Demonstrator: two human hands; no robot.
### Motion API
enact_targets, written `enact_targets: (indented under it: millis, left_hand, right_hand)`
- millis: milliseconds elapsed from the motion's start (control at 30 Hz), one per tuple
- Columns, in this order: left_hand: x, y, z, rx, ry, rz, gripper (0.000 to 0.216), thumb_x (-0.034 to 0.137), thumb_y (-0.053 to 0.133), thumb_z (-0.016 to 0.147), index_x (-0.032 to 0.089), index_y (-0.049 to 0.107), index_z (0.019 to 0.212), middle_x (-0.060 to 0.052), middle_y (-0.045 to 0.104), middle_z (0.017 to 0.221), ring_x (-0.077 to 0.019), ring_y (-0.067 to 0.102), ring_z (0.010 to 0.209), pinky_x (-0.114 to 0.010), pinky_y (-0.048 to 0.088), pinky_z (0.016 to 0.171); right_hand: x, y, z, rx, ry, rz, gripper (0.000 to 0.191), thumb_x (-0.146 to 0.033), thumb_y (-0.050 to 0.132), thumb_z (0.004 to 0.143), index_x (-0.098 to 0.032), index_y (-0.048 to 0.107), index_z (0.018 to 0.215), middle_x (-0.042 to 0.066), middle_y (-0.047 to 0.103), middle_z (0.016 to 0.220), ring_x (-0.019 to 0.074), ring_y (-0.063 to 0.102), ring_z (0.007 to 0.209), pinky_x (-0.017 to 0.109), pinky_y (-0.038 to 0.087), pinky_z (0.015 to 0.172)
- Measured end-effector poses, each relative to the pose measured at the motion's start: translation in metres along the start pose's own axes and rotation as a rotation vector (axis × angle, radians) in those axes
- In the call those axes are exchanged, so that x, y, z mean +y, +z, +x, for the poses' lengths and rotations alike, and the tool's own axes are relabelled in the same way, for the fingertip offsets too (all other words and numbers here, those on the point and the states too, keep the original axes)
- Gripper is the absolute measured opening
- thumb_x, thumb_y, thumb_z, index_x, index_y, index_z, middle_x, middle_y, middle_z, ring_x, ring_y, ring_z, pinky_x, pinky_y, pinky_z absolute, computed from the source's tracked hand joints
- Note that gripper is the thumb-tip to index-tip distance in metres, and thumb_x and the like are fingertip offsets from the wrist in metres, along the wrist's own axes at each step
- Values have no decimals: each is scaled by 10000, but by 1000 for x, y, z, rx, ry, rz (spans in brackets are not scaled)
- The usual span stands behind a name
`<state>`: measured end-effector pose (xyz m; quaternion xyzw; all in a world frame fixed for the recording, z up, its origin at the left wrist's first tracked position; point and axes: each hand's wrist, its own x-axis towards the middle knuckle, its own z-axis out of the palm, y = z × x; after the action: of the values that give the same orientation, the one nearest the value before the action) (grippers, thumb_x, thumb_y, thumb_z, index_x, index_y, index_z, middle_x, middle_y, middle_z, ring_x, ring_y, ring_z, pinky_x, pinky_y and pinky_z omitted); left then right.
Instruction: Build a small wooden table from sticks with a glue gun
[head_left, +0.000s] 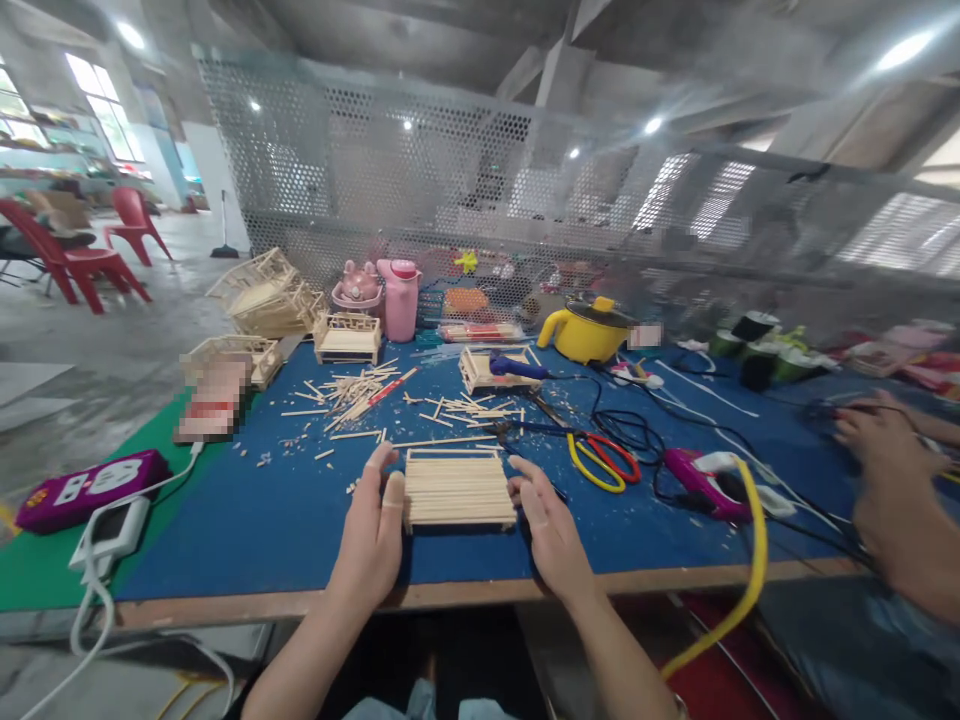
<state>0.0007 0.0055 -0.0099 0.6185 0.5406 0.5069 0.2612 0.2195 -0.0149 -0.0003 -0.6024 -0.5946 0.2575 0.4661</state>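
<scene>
A flat panel of wooden sticks lies on the blue table mat near the front edge. My left hand rests against the panel's left side, fingers stretched out and together, with a tape wrap on one fingertip. My right hand touches the panel's right side, fingers extended, thumb at the panel's edge. Neither hand lifts the panel; it sits flat between them.
Loose sticks and small stick-built frames lie further back. A blue glue gun, yellow-and-red pliers, cables, a pink device, a yellow pot and a pink bottle stand around. Another person's hands work at right.
</scene>
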Motion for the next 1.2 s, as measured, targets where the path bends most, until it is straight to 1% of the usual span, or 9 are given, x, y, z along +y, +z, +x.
enact_targets:
  millis: [133, 267, 433, 600, 800, 933, 1033, 1133, 1200]
  left_hand:
    - [-1, 3, -3, -128, -24, 160, 544, 414, 366, 938, 193, 315, 1432, -135, 419, 1453, -274, 347, 1359, -528, 263, 1104]
    - [-5, 8, -5, -149, -56, 292, 577, 398, 418, 918, 225, 282, 1451, -133, 436, 1438, -293, 366, 1342, -555, 298, 1080]
    - [-6, 7, -5, -175, -3, 429, 567, 360, 432, 914, 245, 291, 1451, -102, 466, 1420, -292, 389, 1325, -546, 357, 1050]
    - [-2, 4, -4, -182, 93, 466, 556, 312, 454, 906, 250, 318, 1441, -77, 522, 1373, -269, 444, 1277, -467, 434, 1007]
    - [-1, 5, -3, -130, 156, 495, 512, 348, 491, 886, 253, 404, 1381, -77, 622, 1244, -242, 566, 1134, -394, 530, 877]
    - [-2, 6, -2, -95, 150, 512, 485, 398, 500, 875, 233, 459, 1330, -87, 634, 1221, -248, 574, 1117, -396, 525, 880]
    - [-1, 5, -2, -119, 127, 494, 473, 393, 494, 881, 233, 458, 1326, -79, 621, 1241, -243, 557, 1142, -399, 495, 925]
    - [1, 5, -1, -164, 67, 456, 475, 383, 477, 894, 236, 425, 1343, -82, 597, 1267, -238, 541, 1168, -406, 473, 950]
    - [3, 4, -1, -189, -3, 418, 487, 386, 469, 899, 235, 395, 1356, -89, 584, 1273, -238, 537, 1173, -415, 467, 950]
  right_hand:
    - [7, -1, -1, -67, -36, -133, 519, -447, 373, 939, -211, 412, 1400, 93, 600, 1251, 232, 564, 1137, 373, 448, 973]
    - [13, -2, -2, -125, -87, -216, 526, -378, 355, 953, -235, 311, 1457, 82, 495, 1399, 248, 474, 1265, 402, 424, 1020]
    - [18, -4, -6, -157, -136, -321, 570, -360, 387, 942, -304, 219, 1484, 31, 376, 1491, 278, 395, 1333, 473, 355, 1080]
    - [24, -6, -10, -159, -144, -344, 580, -374, 391, 938, -320, 213, 1487, 17, 378, 1490, 293, 404, 1327, 467, 370, 1073]
    - [13, -7, -1, -178, -169, -320, 592, -385, 432, 924, -304, 239, 1478, 46, 440, 1446, 288, 450, 1289, 431, 427, 1022]
    - [7, -7, 3, -203, -174, -323, 621, -382, 478, 904, -287, 243, 1471, 72, 492, 1395, 284, 491, 1242, 398, 447, 988]
    - [8, -6, 0, -213, -164, -315, 632, -398, 496, 895, -293, 254, 1469, 70, 473, 1410, 290, 461, 1264, 404, 421, 1010]
    - [13, -4, -5, -151, -96, -198, 660, -441, 477, 898, -265, 227, 1483, 94, 499, 1376, 285, 508, 1208, 399, 452, 968]
    - [14, -6, -7, -29, -11, -58, 648, -450, 411, 925, -217, 193, 1489, 111, 584, 1241, 243, 603, 1040, 353, 514, 847]
